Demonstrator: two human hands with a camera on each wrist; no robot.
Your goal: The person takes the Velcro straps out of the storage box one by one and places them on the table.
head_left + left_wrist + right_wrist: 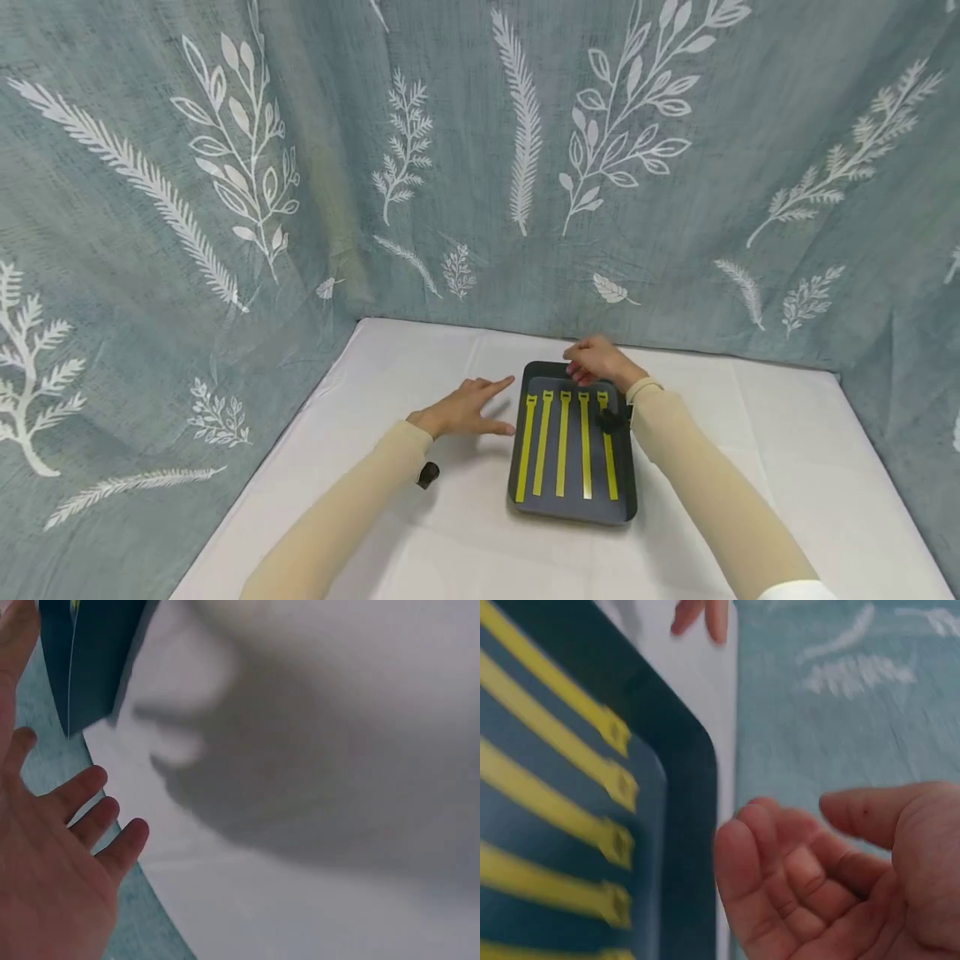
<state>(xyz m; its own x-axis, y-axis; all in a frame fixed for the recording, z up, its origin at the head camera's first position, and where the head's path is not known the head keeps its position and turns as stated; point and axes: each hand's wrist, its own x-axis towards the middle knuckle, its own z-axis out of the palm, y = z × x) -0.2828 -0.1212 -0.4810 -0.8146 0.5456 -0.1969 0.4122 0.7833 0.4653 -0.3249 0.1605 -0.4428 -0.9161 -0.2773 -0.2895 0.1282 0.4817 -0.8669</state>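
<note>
A dark tray (573, 508) lies on the white-covered table, with several yellow straps (562, 446) laid lengthwise and roughly parallel inside it. Each strap has a wider slotted head at the far end, like a hook-and-loop cable tie. Beside the tray's left wall is my left hand (467, 410), thumb and fingers spread, holding nothing. Over the far right edge of the tray hovers my right hand (600, 361). In the right wrist view its fingers (742, 870) are loosely bent, with nothing between them and the thumb. The strap heads (615, 844) lie just left of that hand.
A white cloth (450, 542) covers the table around the tray. Blue-grey curtains (465, 167) with white leaf prints hang behind it and along the sides. A small black wrist-camera part (428, 475) shows below the left wrist, and another (611, 419) overlaps the rightmost strap.
</note>
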